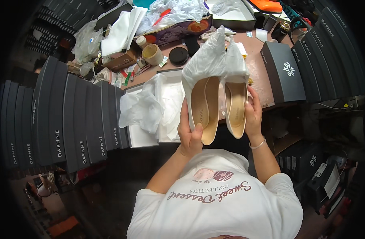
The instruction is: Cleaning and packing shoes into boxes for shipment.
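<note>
I hold a pair of cream shoes side by side over the table's near edge, heels toward me and insoles up. My left hand (189,132) grips the left shoe (205,108) from its outer side. My right hand (253,113) grips the right shoe (236,107). White tissue paper (212,59) wraps both toes. Just left of the shoes lies an open white shoe box (139,137) lined with crumpled white tissue (144,107).
Dark grey shoe boxes stand in a row at the left (63,119) and another row at the right (310,59). The brown table (257,63) holds a roll of tape (152,53), a round black lid (178,55), plastic bags and small clutter.
</note>
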A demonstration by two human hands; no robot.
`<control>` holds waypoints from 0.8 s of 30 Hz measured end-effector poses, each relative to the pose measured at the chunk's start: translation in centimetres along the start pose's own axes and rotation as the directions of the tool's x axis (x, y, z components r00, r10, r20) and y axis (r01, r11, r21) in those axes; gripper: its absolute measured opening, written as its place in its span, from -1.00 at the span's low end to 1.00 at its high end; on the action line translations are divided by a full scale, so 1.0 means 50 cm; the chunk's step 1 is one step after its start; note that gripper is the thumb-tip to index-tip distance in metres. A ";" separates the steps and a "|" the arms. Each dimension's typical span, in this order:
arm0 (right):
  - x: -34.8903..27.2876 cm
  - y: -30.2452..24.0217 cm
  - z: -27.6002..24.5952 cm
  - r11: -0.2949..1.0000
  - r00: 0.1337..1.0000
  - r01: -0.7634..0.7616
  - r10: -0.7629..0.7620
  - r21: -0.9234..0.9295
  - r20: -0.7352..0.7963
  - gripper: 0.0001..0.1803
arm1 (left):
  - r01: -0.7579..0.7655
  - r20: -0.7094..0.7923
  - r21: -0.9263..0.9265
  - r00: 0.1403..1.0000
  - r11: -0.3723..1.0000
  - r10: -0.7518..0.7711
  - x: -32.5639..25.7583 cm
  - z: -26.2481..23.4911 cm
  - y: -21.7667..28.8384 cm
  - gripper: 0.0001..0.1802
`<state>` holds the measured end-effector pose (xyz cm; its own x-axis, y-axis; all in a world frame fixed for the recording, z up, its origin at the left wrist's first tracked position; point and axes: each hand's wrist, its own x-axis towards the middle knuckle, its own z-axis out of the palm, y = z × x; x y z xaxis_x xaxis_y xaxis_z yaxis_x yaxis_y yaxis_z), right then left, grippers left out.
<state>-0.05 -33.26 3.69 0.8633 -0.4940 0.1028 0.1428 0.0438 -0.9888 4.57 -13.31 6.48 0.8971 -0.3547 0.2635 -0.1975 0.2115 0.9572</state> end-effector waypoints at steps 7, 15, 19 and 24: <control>0.097 0.220 -0.067 0.550 0.898 0.414 -0.379 -0.725 0.226 -0.56 | 0.271 -0.087 -0.460 0.934 0.846 -0.347 0.031 0.004 0.029 -0.32; -0.050 -0.141 0.095 0.989 0.705 -0.023 0.120 -0.147 0.699 -0.64 | 0.011 -0.137 0.080 0.991 0.997 0.000 0.019 -0.056 0.030 -0.20; -0.066 -0.117 0.121 0.984 0.773 0.041 0.078 -0.173 0.629 -0.70 | -0.123 -0.033 0.392 0.988 0.912 0.148 0.009 -0.073 0.019 -0.19; -0.079 -0.077 0.128 0.982 0.742 -0.133 0.188 -0.134 0.643 -0.86 | -0.304 0.048 0.490 0.945 0.817 0.323 0.002 -0.073 0.022 -0.21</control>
<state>-0.92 -25.89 7.78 0.9789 0.2004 -0.0401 -0.0394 -0.0075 -0.9992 5.86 -9.81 7.10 0.7651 -0.3108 0.5639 -0.6279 -0.1659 0.7604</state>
